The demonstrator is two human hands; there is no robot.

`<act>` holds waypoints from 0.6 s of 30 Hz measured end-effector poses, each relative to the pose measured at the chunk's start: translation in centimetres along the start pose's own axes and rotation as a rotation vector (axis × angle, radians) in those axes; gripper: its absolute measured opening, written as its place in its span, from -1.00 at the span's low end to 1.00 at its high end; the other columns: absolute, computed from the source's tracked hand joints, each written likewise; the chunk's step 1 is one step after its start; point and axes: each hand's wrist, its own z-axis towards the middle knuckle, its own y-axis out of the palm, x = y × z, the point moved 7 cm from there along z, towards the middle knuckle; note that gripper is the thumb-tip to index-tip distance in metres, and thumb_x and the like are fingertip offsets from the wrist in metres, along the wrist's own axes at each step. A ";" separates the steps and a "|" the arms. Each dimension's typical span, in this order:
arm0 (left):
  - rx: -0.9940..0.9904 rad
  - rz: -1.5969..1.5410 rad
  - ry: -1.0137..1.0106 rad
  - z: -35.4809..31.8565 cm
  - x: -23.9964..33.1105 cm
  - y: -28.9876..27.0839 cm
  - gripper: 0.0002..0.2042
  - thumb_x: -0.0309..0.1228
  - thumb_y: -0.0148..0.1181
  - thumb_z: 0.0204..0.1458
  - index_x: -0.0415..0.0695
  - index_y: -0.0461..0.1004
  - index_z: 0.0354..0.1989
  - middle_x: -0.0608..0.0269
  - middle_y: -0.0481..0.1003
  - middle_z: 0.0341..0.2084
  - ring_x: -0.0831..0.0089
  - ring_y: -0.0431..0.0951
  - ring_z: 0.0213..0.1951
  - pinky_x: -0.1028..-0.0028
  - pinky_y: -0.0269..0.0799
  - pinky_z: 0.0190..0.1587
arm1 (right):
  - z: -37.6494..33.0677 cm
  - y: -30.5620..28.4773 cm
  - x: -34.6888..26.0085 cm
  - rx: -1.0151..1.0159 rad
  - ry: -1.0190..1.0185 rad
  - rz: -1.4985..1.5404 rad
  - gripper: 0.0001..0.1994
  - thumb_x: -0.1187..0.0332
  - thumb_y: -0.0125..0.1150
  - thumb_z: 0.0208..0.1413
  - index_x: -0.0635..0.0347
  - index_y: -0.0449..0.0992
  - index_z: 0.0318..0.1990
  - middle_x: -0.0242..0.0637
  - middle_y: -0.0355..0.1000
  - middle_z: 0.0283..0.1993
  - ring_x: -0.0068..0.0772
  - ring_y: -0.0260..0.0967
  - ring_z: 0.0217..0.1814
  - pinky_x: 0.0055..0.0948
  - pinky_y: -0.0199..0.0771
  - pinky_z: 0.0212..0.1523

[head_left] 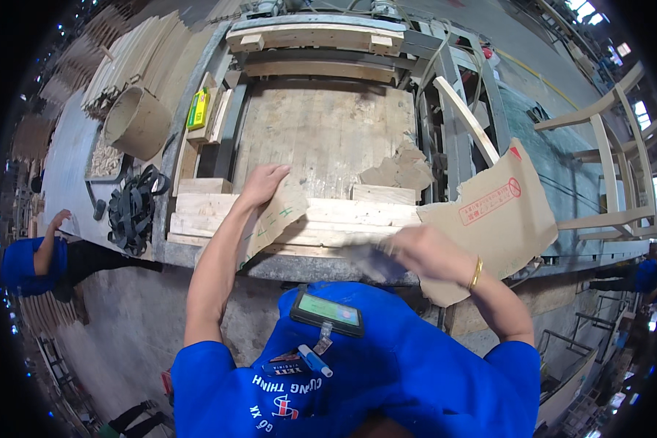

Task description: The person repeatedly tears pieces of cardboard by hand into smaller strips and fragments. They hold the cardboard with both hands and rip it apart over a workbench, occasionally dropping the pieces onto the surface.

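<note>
My left hand (265,184) is closed on the top of a torn cardboard piece (285,213) with green marks, which hangs over the light wooden boards (336,213) along the near edge of the metal frame. My right hand (432,252), with a gold bracelet at the wrist, is closed round a dark object (376,261); motion smears it, so I cannot tell its kind. Right behind that hand, a large torn cardboard sheet (500,212) with red print lies partly over the board ends.
Beyond the boards is a worn wooden bed (321,131) with cardboard scraps (401,169). To the left are a round bin (136,124), tangled black straps (135,208) and a yellow-green box (198,109). A wooden chair frame (609,157) stands right. Another person (36,263) is at far left.
</note>
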 end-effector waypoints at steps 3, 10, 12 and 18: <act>-0.069 -0.103 -0.064 -0.9 5.0 5.5 -0.67 -0.22 -0.01 0.11 -0.29 0.48 -0.27 0.01 0.51 -0.40 0.25 0.48 -0.29 0.35 0.35 -0.15 | -0.6 -0.2 8.0 -0.041 0.473 0.355 -0.73 0.24 0.15 0.08 0.34 0.45 -0.32 -0.33 0.39 -0.56 -0.54 0.31 -0.49 -0.49 0.34 -0.41; 0.066 0.405 0.301 -4.4 2.8 6.2 -0.62 -0.17 0.09 0.01 -0.24 0.42 -0.14 -0.03 0.41 -0.21 0.11 0.40 -0.14 0.26 0.30 -0.07 | -1.7 2.1 13.4 -0.119 0.470 0.489 -0.71 0.24 0.28 -0.01 0.31 0.49 -0.26 -0.40 0.43 -0.45 -0.69 0.25 -0.37 -0.54 0.31 -0.31; -0.038 0.572 0.208 -6.4 1.5 6.2 -0.47 -0.07 0.25 -0.17 -0.22 0.38 -0.12 -0.01 0.38 -0.31 0.08 0.37 -0.17 0.23 0.27 -0.10 | -1.0 2.9 13.6 -0.177 0.448 0.446 -0.67 0.20 0.32 -0.07 0.31 0.49 -0.31 -0.38 0.41 -0.51 -0.61 0.24 -0.43 -0.50 0.32 -0.33; 0.009 0.715 0.290 -9.2 2.8 9.7 -0.39 -0.05 0.32 -0.28 -0.18 0.34 -0.09 0.06 0.38 -0.29 0.10 0.36 -0.15 0.21 0.25 -0.13 | 7.4 7.8 11.1 -0.156 -0.215 -0.093 -0.67 0.16 0.33 -0.17 0.27 0.46 -0.44 -0.22 0.39 -0.47 -0.16 0.36 -0.34 -0.29 0.30 -0.23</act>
